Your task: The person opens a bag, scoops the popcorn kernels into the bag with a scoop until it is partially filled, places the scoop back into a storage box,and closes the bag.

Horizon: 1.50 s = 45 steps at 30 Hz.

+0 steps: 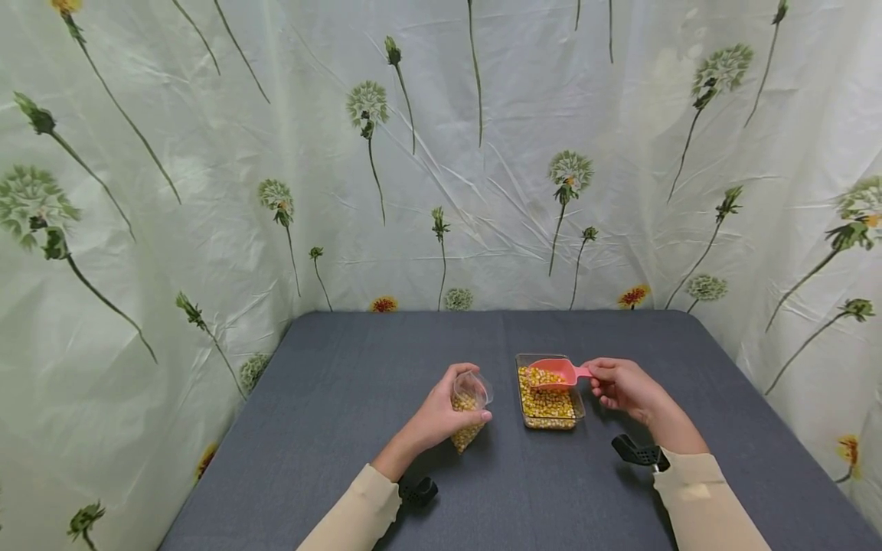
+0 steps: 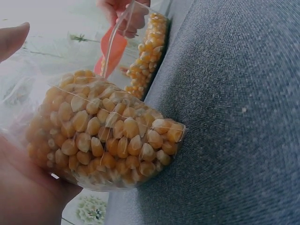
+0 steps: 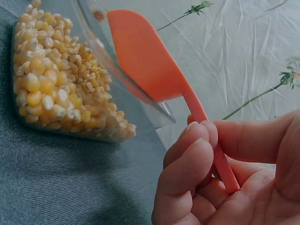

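Note:
In the head view my left hand (image 1: pixel 446 409) grips a clear plastic bag (image 1: pixel 466 438) partly filled with yellow corn kernels, its mouth spread open at the top. The left wrist view shows the bag (image 2: pixel 108 136) close up, its lower corner just by the tabletop. My right hand (image 1: pixel 625 388) pinches the handle of a pink scoop (image 1: pixel 566 372). Corn kernels lie in the scoop, which is over a clear rectangular container (image 1: pixel 581 413) of kernels. From the right wrist, the scoop (image 3: pixel 145 56) appears tilted at the container's rim, with thumb and fingers on its handle.
A dark grey cloth covers the table (image 1: pixel 331 398). Behind and around it hangs a pale curtain (image 1: pixel 496 207) printed with dandelions. Black straps with cameras sit on both wrists, the right wrist camera (image 1: pixel 637 451) low above the table.

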Tool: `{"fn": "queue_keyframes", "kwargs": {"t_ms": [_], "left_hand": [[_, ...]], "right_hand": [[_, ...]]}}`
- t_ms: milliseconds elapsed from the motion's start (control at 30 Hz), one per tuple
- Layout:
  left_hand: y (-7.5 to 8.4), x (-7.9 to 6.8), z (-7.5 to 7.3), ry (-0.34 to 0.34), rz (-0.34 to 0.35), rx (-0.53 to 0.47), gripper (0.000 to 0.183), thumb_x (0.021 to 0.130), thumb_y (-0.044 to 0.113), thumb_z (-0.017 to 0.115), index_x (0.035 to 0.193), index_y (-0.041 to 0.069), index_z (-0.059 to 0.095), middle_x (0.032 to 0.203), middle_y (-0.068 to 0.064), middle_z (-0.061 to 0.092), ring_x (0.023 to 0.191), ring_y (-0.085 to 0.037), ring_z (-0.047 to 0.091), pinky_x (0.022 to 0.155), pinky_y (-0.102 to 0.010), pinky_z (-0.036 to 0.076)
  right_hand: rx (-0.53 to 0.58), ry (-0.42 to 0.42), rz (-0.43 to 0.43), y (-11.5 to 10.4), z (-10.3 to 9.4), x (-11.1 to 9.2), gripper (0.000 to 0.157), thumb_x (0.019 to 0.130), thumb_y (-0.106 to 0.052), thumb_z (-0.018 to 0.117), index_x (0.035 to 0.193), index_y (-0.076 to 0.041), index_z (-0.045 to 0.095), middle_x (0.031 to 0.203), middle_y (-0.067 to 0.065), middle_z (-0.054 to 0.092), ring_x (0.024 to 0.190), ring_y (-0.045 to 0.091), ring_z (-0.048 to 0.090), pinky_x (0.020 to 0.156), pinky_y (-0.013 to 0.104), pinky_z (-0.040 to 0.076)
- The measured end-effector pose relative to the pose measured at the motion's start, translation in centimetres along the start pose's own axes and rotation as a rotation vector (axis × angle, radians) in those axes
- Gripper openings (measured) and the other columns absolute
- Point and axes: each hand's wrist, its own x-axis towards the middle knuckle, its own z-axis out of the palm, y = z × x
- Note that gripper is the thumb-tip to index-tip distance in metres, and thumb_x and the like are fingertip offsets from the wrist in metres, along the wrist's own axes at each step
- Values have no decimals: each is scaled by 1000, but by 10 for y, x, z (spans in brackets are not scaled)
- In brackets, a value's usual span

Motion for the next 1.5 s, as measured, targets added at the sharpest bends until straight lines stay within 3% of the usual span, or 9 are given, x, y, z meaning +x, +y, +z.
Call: {"fn": "queue_keyframes", "kwargs": {"t_ms": [133, 333, 567, 767, 967, 1200, 1500], "left_hand": [[-2, 1, 0, 1, 3, 5, 66, 87, 40, 80, 140, 32, 42, 116, 7, 62, 105, -14, 60, 90, -46, 45], [-2, 0, -1, 2, 29, 14, 60, 90, 27, 78, 139, 30, 42, 115, 6, 63, 104, -15, 59, 90, -46, 44], [-3, -1, 0, -4, 26, 8, 60, 90, 35, 78, 138, 30, 42, 114, 6, 63, 103, -14, 59, 90, -45, 43], [-1, 0, 0, 0, 49, 3, 57, 92, 21, 76, 137, 29, 43, 113, 4, 63, 102, -15, 60, 90, -44, 44], [-1, 1, 0, 2, 47, -4, 57, 92, 19, 76, 137, 28, 43, 113, 4, 63, 103, -15, 60, 90, -43, 45], [0, 2, 0, -2, 53, -6, 57, 92, 22, 76, 138, 27, 42, 112, 4, 63, 102, -15, 60, 92, -45, 44], [0, 1, 0, -3, 36, 22, 60, 90, 39, 77, 138, 28, 43, 112, 6, 63, 102, -13, 60, 93, -45, 43]], "right_hand": [[-12, 10, -5, -4, 1, -1, 27, 108, -19, 48, 123, 0, 59, 81, 2, 58, 68, 13, 54, 59, 25, 48], [-22, 21, -23, -11, 4, -4, 28, 107, -21, 50, 123, 0, 59, 80, 2, 58, 68, 15, 54, 60, 27, 48], [-25, 27, -58, -21, 9, -12, 27, 107, -21, 50, 121, 1, 59, 79, 2, 57, 67, 15, 55, 61, 28, 49], [-28, 19, -102, -29, 17, -17, 29, 107, -21, 51, 121, 3, 58, 79, 3, 56, 66, 14, 53, 63, 30, 50], [-65, 28, -142, -36, 26, -23, 31, 107, -23, 53, 122, 4, 57, 79, 2, 56, 66, 14, 54, 64, 31, 51], [-54, -4, -174, -44, 36, -28, 30, 106, -24, 54, 119, 3, 59, 79, 2, 55, 65, 13, 54, 65, 30, 52], [-61, 0, -175, -46, 49, -30, 28, 106, -21, 54, 116, 4, 59, 78, 3, 54, 64, 14, 53, 65, 32, 51]]}}
